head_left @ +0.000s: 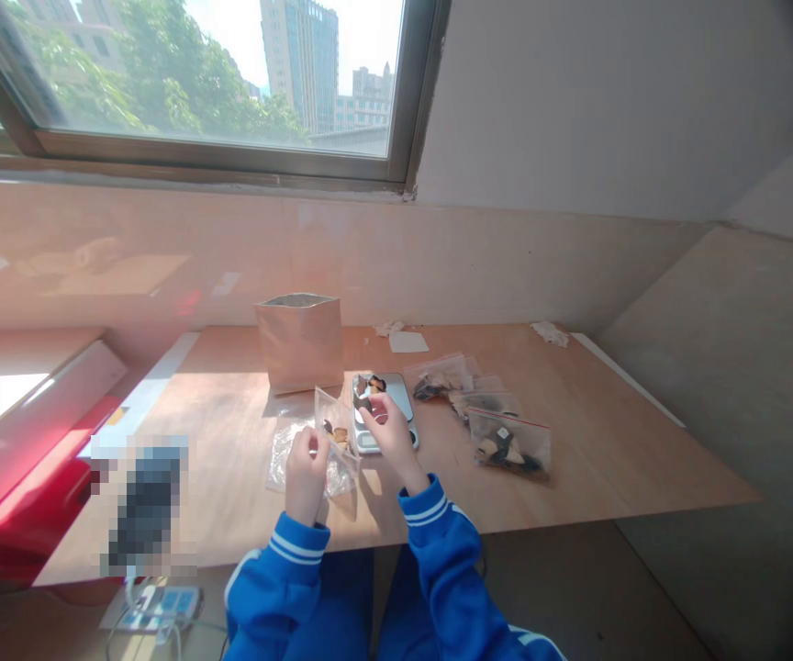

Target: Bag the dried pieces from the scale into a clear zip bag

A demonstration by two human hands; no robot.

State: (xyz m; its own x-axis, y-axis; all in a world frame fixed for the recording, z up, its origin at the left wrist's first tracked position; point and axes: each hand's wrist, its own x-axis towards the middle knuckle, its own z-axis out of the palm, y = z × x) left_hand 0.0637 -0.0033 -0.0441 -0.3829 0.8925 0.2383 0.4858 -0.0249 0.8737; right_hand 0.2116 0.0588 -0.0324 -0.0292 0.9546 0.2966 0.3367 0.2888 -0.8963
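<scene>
My left hand [306,473] is closed on the edge of a small clear zip bag [333,413], which stands tilted with brown and dark dried pieces [339,435] inside. To its right is a white kitchen scale [402,397] with a shiny weighing plate. Several dark and tan dried pieces [375,384] lie on the plate. Over the scale, my right hand [391,433] pinches a dark flat piece [362,402] between thumb and fingers. Its palm hides part of the scale's front. More clear plastic bags [282,459] lie flat beneath and beside my left hand.
An open brown paper pouch [300,347] stands behind the scale to the left. Filled zip bags [510,448] lie on the right. White paper [408,342] and crumpled tissue [550,333] sit near the wall. A pixelated dark object [145,505] rests at left, above a power strip [162,606].
</scene>
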